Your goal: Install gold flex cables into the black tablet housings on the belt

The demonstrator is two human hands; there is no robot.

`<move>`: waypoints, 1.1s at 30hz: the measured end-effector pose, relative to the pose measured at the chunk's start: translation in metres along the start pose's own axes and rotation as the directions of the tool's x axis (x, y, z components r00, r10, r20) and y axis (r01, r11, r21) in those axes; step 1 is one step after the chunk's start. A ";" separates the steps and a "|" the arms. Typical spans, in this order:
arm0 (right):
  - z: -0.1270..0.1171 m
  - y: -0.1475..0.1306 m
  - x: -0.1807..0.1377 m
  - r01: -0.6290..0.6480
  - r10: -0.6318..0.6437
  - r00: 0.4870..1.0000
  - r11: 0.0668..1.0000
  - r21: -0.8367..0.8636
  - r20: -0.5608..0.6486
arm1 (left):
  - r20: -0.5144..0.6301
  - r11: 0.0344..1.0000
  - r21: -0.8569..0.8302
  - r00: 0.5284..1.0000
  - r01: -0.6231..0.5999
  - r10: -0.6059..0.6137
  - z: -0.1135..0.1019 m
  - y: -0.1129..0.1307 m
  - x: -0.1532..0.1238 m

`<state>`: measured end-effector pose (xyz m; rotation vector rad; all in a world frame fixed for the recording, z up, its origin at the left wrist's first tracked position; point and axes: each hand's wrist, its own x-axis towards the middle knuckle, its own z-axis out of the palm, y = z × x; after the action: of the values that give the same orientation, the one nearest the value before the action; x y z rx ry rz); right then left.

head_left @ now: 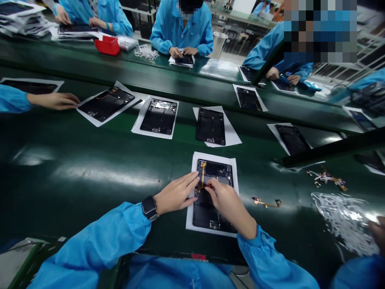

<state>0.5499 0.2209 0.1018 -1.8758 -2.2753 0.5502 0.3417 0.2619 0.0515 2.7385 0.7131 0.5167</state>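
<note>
In front of me lies an open black tablet housing (202,210) on a white paper sheet (190,218). A narrow orange flex cable (203,173) runs along the upper left part of its inside. My left hand (175,194), with a dark watch on the wrist, rests at the housing's left edge, fingers stretched out. Over the middle, my right hand (227,201) pinches at the lower part of the flex cable; its fingertips hide the exact grip. Another loose flex cable (266,202) lies on the green bench to the right.
A cluster of flex cables (327,179) and a pile of white strips (345,220) lie at right. More tablet housings (159,116) on paper line the bench ahead. A co-worker's hand (54,100) reaches in from the left. A dark green bar (333,147) crosses at right.
</note>
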 end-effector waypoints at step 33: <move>0.024 -0.004 -0.010 0.073 -0.048 0.988 0.983 0.166 -0.146 | -0.028 0.994 -0.088 0.997 0.064 -0.067 0.008 -0.002 -0.001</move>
<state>0.5399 0.2058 0.0822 -1.7020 -2.1151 0.5645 0.3430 0.2622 0.0432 2.6220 0.7668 0.5635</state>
